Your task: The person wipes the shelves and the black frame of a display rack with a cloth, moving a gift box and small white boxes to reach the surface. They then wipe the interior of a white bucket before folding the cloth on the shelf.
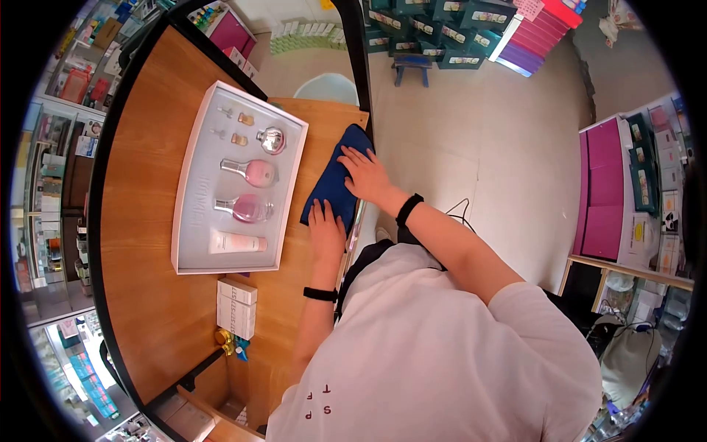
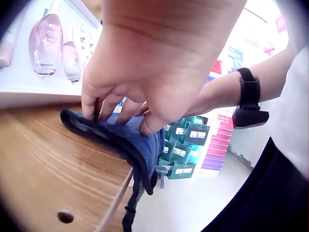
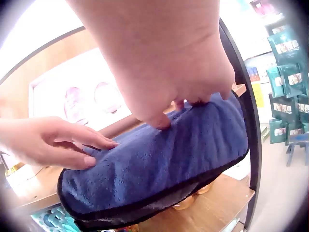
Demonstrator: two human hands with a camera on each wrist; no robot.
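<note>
A dark blue cloth (image 1: 321, 193) with black edging lies along the near edge of the wooden counter (image 1: 147, 199). My left hand (image 1: 326, 234) rests its extended fingers on the cloth's lower end. Farther up it, my right hand (image 1: 366, 175) lies with fingers spread. In the right wrist view the cloth (image 3: 159, 164) drapes over the counter's edge, its dark underside showing, and my left hand (image 3: 53, 142) touches it with fingers and thumb. The left wrist view shows the fingertips pressing on the cloth (image 2: 145, 145). Some right fingertips are hidden behind that hand in its wrist view.
Beyond the cloth lies an open white gift box (image 1: 195, 243) of pink bottles and a tube. A white carton (image 1: 236, 309) stands beside it. A black frame (image 1: 359, 66) borders the counter. A blue stool (image 1: 411, 62) and green boxes (image 1: 471, 18) stand on the floor.
</note>
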